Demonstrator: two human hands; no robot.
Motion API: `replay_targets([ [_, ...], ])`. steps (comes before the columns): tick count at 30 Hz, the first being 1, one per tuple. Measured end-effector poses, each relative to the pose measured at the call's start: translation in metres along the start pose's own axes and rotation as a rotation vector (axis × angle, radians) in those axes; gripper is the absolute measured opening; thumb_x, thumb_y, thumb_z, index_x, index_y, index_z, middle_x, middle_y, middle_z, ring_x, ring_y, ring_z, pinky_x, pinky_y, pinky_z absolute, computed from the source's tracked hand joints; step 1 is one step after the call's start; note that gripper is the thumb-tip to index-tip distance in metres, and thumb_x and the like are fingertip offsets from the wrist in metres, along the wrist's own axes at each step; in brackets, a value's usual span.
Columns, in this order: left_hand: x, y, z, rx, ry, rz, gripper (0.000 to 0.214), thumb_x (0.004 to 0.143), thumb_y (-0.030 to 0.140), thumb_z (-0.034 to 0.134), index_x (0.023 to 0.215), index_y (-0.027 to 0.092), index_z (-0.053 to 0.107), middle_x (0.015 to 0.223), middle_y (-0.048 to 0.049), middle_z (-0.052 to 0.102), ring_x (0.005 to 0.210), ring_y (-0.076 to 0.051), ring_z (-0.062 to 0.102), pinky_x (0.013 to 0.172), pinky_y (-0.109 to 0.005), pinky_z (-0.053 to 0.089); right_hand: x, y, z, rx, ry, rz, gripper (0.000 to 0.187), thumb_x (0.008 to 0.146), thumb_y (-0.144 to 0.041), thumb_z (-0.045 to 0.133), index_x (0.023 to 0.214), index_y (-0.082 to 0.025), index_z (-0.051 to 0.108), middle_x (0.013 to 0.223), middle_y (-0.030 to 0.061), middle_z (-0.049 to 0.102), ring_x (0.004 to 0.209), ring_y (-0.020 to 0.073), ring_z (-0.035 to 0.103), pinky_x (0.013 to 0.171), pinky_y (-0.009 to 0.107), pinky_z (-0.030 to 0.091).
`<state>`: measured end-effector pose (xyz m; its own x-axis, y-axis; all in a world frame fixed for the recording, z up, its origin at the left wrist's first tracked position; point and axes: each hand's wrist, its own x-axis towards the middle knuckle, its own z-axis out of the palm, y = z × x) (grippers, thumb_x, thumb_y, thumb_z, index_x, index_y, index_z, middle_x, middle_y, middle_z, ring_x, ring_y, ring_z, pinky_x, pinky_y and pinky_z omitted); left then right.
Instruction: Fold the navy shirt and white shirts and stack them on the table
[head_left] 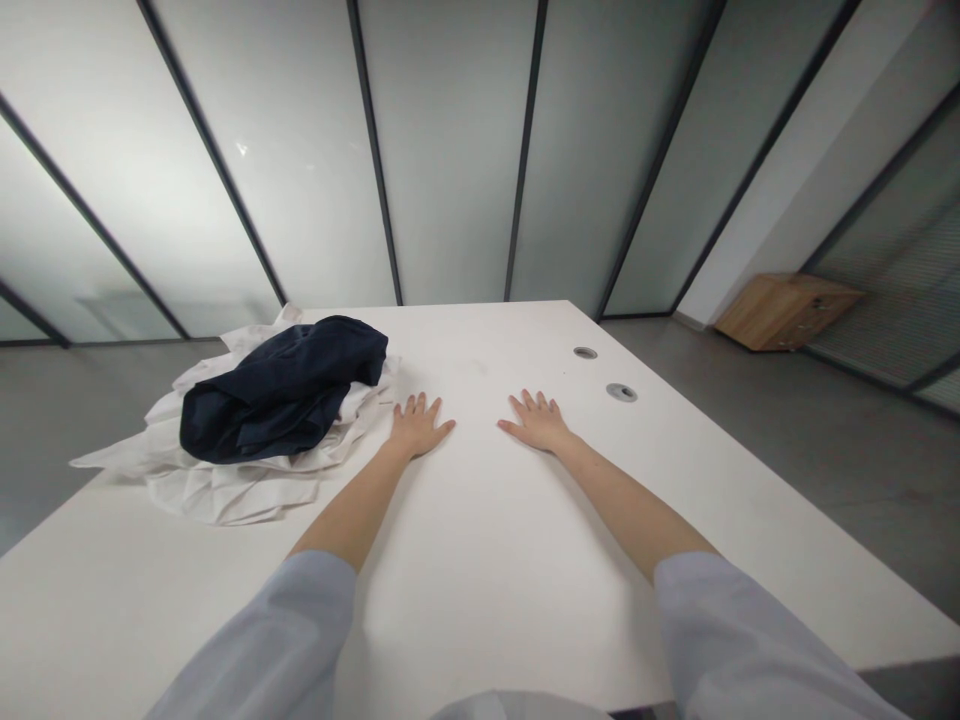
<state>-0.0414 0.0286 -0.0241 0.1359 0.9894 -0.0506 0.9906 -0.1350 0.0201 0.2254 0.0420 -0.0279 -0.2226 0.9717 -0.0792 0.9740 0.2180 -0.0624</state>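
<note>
White table fills the lower and middle frame. Step in hand reads as a rest pose at the tabletop, no cloth work under way; reaching the cloth would call for lifting the left hand and shifting it toward frame left, probably with the right hand crossing over to help. White cloth, center left: loose, rumpled, layered folds, one pointed corner sticking out left. Navy cloth sits on top of it, bunched into a rounded bundle, creased; garment type unclear. Left hand, mid-frame: palm down, fingers spread, just beside the white cloth, contact unclear. Right hand, right of center: palm down, fingers spread, well apart from the cloth. Both hold nothing.
</note>
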Motion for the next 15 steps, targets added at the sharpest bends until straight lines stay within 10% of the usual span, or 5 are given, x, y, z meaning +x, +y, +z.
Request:
replay_targets([
  [15,-0.0006,0.0002,-0.0006,0.0,0.004,-0.003,0.078,0.088,0.069,0.019,0.151,0.023,0.025,0.158,-0.0135,0.018,0.144,-0.035,0.016,0.112,-0.057,0.017,0.0013,0.0012,0.0018,-0.011,0.012,0.0,0.09,0.082,-0.08,0.016,0.151,-0.024,0.024,0.159,0.0118,0.016,0.142,0.0406,0.014,0.111,0.057,0.012],
])
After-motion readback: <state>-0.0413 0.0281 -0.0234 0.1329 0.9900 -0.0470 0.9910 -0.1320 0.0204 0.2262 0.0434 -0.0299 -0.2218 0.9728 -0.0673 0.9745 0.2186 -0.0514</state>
